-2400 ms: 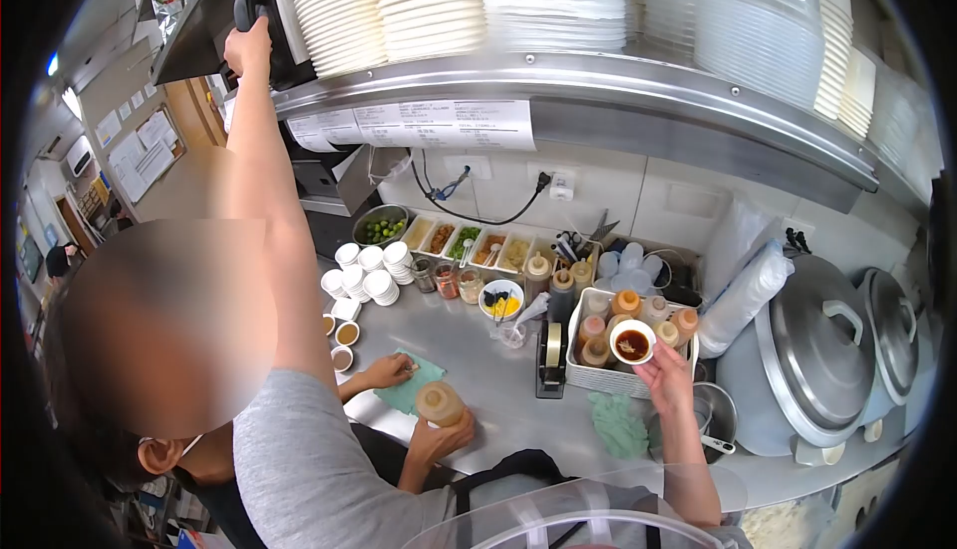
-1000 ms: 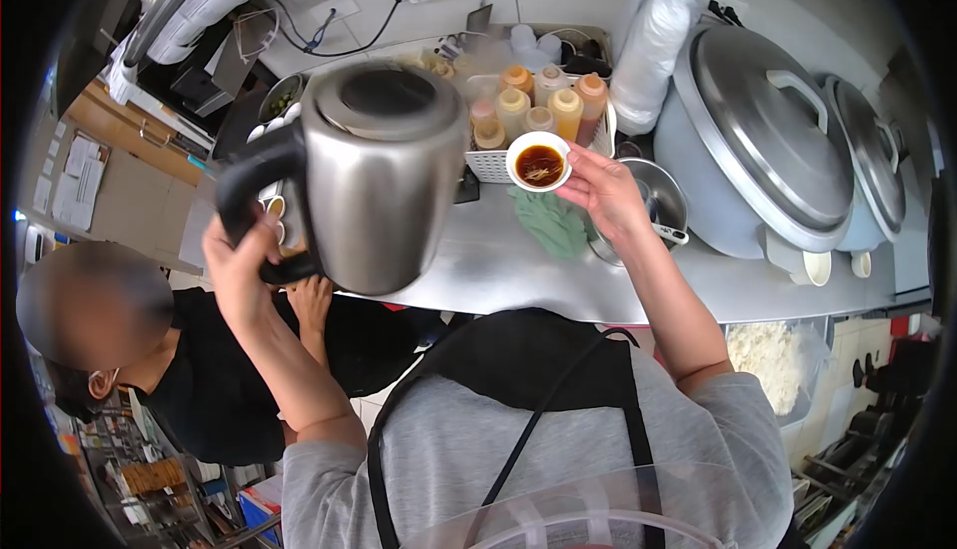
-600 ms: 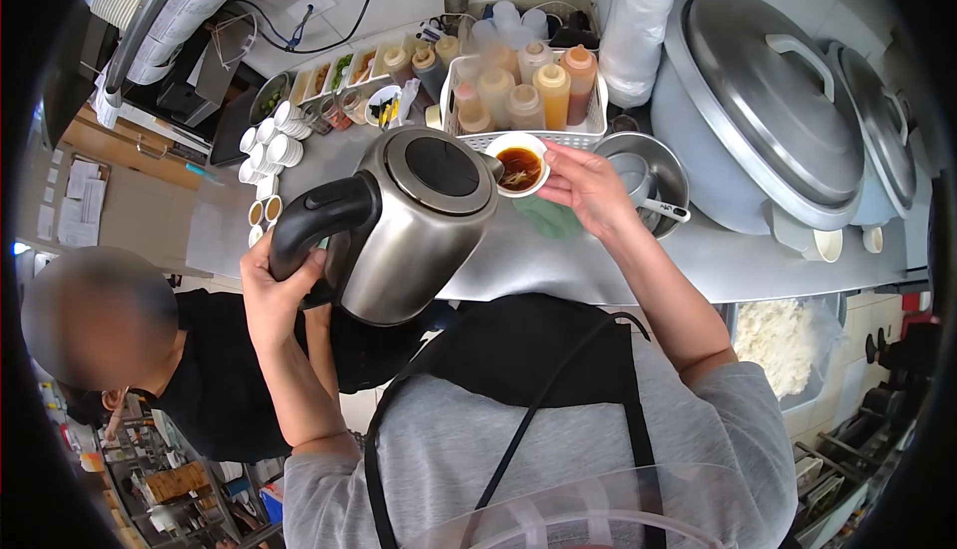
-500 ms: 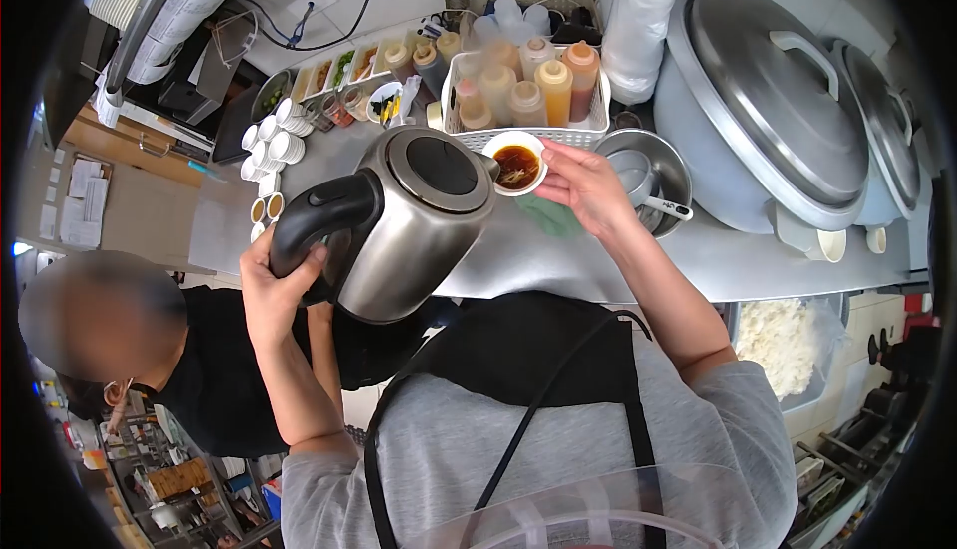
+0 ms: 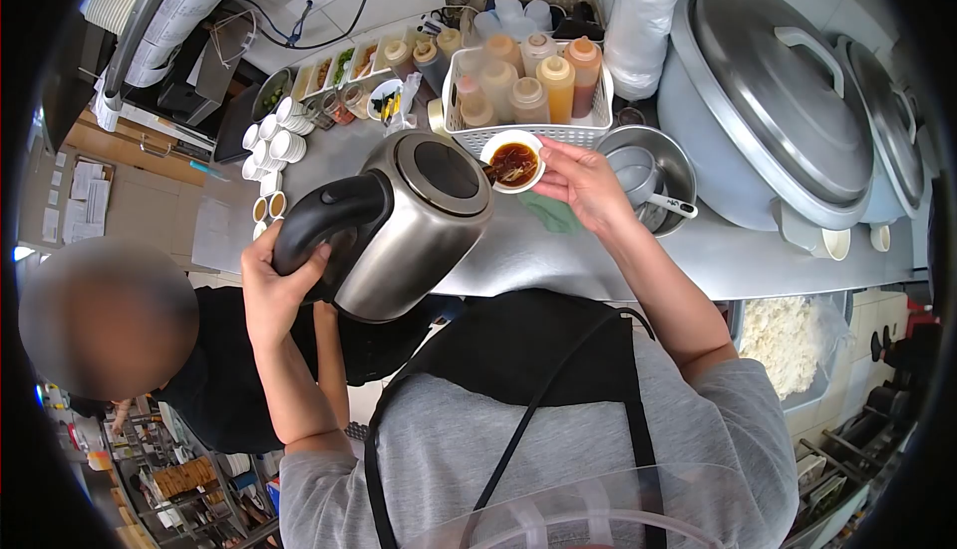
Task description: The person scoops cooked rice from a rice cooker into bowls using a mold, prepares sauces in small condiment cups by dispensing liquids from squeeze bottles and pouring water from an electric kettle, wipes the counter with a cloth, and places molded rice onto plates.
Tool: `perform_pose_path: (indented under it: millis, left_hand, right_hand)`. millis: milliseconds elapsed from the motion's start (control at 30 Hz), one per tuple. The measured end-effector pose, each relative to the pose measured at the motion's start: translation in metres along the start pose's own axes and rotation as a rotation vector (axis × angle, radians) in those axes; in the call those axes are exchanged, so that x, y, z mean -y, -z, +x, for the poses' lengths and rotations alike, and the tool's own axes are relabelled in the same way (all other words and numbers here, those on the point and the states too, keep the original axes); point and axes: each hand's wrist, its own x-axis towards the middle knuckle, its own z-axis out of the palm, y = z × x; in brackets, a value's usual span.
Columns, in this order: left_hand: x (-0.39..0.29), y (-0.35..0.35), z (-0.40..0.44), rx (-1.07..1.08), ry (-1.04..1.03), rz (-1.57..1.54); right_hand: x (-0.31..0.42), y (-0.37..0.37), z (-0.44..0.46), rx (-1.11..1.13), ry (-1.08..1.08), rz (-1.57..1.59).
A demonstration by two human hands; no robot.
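My left hand [image 5: 282, 290] is wrapped round the black handle of a steel electric kettle [image 5: 424, 235]. The kettle is tilted to the right, its lid closed and its spout at the rim of a small white bowl [image 5: 485, 150]. Dark brown liquid [image 5: 514, 163] with pale shreds lies in the bowl. Whether a stream runs from the spout is hard to make out. On the bowl's right side, the fingers of my right hand [image 5: 588, 188] pinch its rim. Below the bowl, a green cloth [image 5: 550, 213] rests on the steel counter [image 5: 518, 265].
Behind the bowl stands a white basket [image 5: 601, 115] of sauce bottles. To the right are a metal pot [image 5: 686, 175] with a white-handled ladle and large lidded cookers [image 5: 773, 100]. Stacked small cups [image 5: 287, 145] stand at left. A person in black [image 5: 224, 379] is close on my left.
The bowl has shifted very slightly left against the spout, while both hands keep their hold. At left, the other person's head has moved a little to the right.
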Motion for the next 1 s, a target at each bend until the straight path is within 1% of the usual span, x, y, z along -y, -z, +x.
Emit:
perform_pose_path:
  millis: [433, 633, 733, 767, 833, 900, 1000]
  left_hand:
    - [0.003, 0.001, 0.004, 0.006, 0.004, 0.005]
    - [0.027, 0.001, 0.002, -0.044, 0.012, -0.055]
    - [0.035, -0.004, -0.002, -0.098, 0.048, -0.230]
    - [0.039, -0.004, -0.003, -0.110, 0.030, -0.258]
    - [0.037, -0.010, -0.004, -0.194, 0.031, -0.359]
    - [0.032, -0.007, -0.006, -0.249, 0.032, -0.553]
    - [0.026, 0.017, -0.003, -0.397, 0.003, -0.595]
  right_hand:
    - [-0.005, 0.001, 0.004, -0.004, -0.009, 0.001]
    - [0.003, -0.005, 0.003, -0.002, 0.004, 0.006]
    - [0.008, -0.010, 0.002, -0.015, 0.014, -0.015]
    - [0.009, -0.010, 0.003, -0.023, 0.013, -0.012]
    - [0.008, -0.008, 0.004, 0.000, 0.024, -0.020]
    - [0.004, -0.006, 0.010, -0.035, 0.012, -0.014]
    - [0.007, -0.011, 0.013, -0.061, -0.006, -0.048]
